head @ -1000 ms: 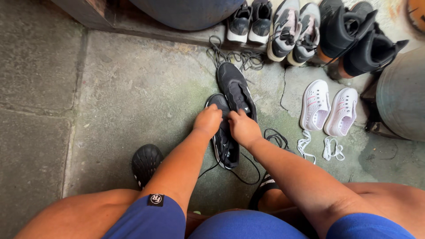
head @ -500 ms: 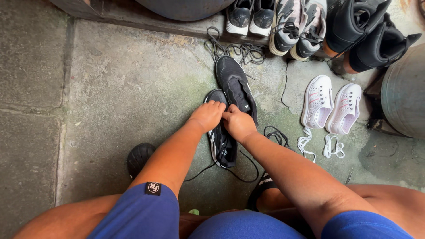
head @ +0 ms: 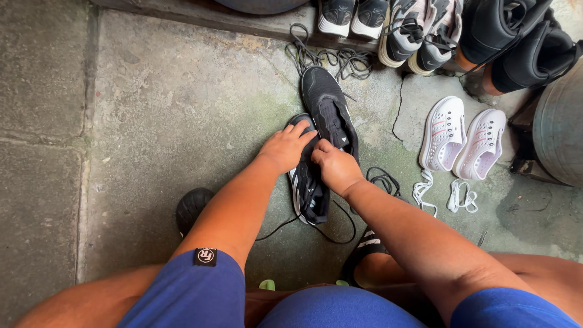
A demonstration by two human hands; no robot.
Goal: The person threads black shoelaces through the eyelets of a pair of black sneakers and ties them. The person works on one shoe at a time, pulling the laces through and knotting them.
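- The left hand (head: 286, 147) lies fingers-down over the toe end of a black sneaker (head: 308, 194) on the concrete floor (head: 170, 109), its fingers curled and pressing on the shoe's upper.
- The right hand (head: 336, 169) meets it from 4 o'clock, fingertips bunched at the shoe's throat; it looks to be pinching the tongue or lace there, though the exact hold is hidden by the knuckles.
- That sneaker sits at the centre of the view, just in front of the person's knees, with a thin black lace (head: 316, 228) trailing loose from it toward 6 o'clock.
- Its mate, a second black sneaker (head: 325, 106), lies touching it at 12 o'clock, unlaced, with a tangle of dark laces (head: 322, 58) beyond.
- At 3 o'clock stands a pair of white slip-on shoes (head: 464, 140), white laces (head: 440, 194) just below them; more sneakers (head: 419, 33) line the far edge at 1 o'clock.
- Judging by the hands, the step in hand is working the lace at the near shoe's eyelets.
- The next move likely calls for one hand steadying the shoe while the other draws the lace end cleanly through without snagging.
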